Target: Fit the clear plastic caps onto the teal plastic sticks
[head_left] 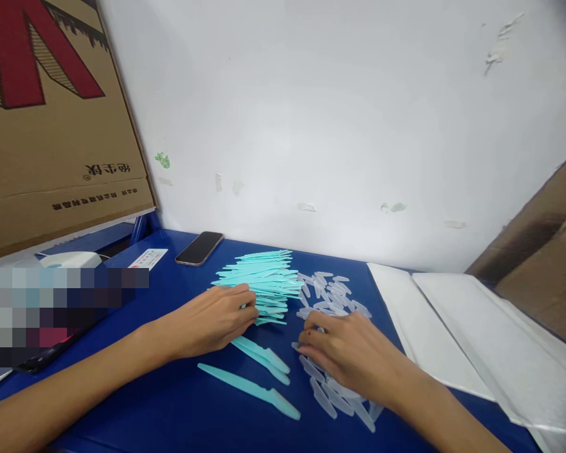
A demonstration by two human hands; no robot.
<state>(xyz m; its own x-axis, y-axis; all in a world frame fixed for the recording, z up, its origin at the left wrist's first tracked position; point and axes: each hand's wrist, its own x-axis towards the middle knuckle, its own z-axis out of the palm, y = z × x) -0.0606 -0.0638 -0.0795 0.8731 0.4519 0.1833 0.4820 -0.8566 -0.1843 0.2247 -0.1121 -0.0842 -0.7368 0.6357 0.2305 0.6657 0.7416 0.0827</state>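
Observation:
A heap of teal eyebrow razors [264, 274] lies on the blue table. At its near left edge my left hand [226, 311] is closed, fingertips pinched on an eyebrow razor that they largely cover. Just below that hand rest a pair of overlapping razors [264, 360] and a single razor [252, 388], blade ends to the right. My right hand [344, 346] is over the clear plastic blade caps [330, 292], with thumb and fingers pinching one cap [295, 346]. More caps [323, 397] spread beneath and in front of this hand, partly hidden by it.
A phone [200, 248] and a white card [148, 258] lie at the back left, near a blurred-out area. White padded sheets [434, 333] cover the table's right side. Cardboard stands left [61, 138] and right [547, 251]; a white wall [311, 126] closes the back.

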